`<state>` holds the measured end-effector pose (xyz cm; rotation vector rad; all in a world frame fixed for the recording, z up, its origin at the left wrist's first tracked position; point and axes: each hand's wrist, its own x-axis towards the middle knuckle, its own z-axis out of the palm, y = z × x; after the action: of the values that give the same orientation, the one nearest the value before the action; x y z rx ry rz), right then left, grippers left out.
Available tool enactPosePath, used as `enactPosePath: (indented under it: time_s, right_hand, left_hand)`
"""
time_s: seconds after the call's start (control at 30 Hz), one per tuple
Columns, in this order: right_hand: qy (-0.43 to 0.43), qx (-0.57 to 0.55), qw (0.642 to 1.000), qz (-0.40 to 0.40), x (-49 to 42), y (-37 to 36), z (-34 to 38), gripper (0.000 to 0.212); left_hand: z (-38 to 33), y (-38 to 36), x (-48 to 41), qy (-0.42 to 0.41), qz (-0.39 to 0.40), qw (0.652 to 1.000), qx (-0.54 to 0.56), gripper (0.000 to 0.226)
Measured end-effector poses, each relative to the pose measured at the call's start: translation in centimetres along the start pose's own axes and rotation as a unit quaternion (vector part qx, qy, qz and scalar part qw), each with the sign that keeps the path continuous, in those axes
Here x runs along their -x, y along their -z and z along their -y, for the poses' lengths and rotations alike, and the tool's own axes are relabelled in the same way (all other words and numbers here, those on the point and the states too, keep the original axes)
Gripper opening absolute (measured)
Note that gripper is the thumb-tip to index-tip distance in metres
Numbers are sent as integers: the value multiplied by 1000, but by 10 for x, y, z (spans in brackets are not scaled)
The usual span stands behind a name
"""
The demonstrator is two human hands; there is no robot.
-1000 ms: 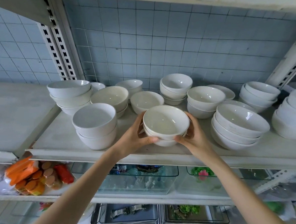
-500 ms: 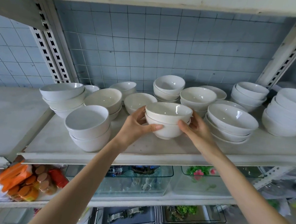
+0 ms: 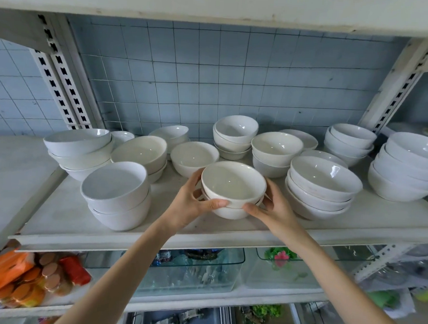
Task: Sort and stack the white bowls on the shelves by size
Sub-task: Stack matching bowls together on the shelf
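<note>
Two nested white bowls (image 3: 232, 185) sit at the front middle of the white shelf (image 3: 61, 217). My left hand (image 3: 193, 203) grips their left side and my right hand (image 3: 274, 210) grips their right side, thumbs on the lower bowl. Around them stand more white bowls: a stack of two (image 3: 117, 193) at front left, a wide stack (image 3: 79, 148) behind it, a single bowl (image 3: 194, 157) just behind my hands, a stack of three (image 3: 321, 186) to the right, and a large stack (image 3: 408, 166) at the far right.
Further stacks (image 3: 234, 135) line the blue tiled wall (image 3: 213, 81) at the back. Slotted uprights (image 3: 62, 77) frame the shelf. Below are glass tanks (image 3: 201, 268) and orange packets (image 3: 12, 279) on the left.
My hands have carried the two nested bowls slightly toward the shelf's front and lower, and the bowls now seem to rest on the shelf. The camera has tilted so the shelf sits lower in view.
</note>
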<state>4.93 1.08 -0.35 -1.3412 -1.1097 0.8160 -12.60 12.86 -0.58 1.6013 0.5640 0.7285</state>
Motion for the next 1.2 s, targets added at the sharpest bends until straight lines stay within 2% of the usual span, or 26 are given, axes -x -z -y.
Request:
enactPosePath:
  time_s: [0.2,0.27,0.37,0.47,0.57,0.73,0.87,1.0,1.13,1.2]
  right_hand:
    - [-11,24,1000,15,-1,0,1,94]
    - [-8,37,999,17,-3,0,3,103]
    - [-9,52,999,-4,-10,1,12,118]
    - [-1,81,997,-5,-24,3,26,93]
    - [14,97,995,13,-47,1,38,87]
    - [11,157,985,66,-96,-6,47,89]
    - [-34,213,968,128,-127,-14,42,105]
    - [-85,191,963,168,-149,-21,35,87]
    - [-122,222,947,195,-160,-24,30,85]
    - [-131,250,937,206,-164,-26,28,66]
  left_hand:
    - [5,-3,3,-2,-2,1000,4,102]
    - [4,-4,6,1,0,1000,-2,99]
    - [1,-4,10,-5,-22,1000,-10,80]
    - [-5,-1,10,13,-126,992,5,54]
    - [-4,6,3,30,-184,982,10,47]
    - [2,13,-13,59,-213,975,-5,55]
    - [6,17,-29,103,-240,965,4,69]
    - [7,18,-45,115,-265,955,72,66]
    - [7,17,-58,127,-281,944,118,56]
    - [10,18,-62,134,-293,934,156,55]
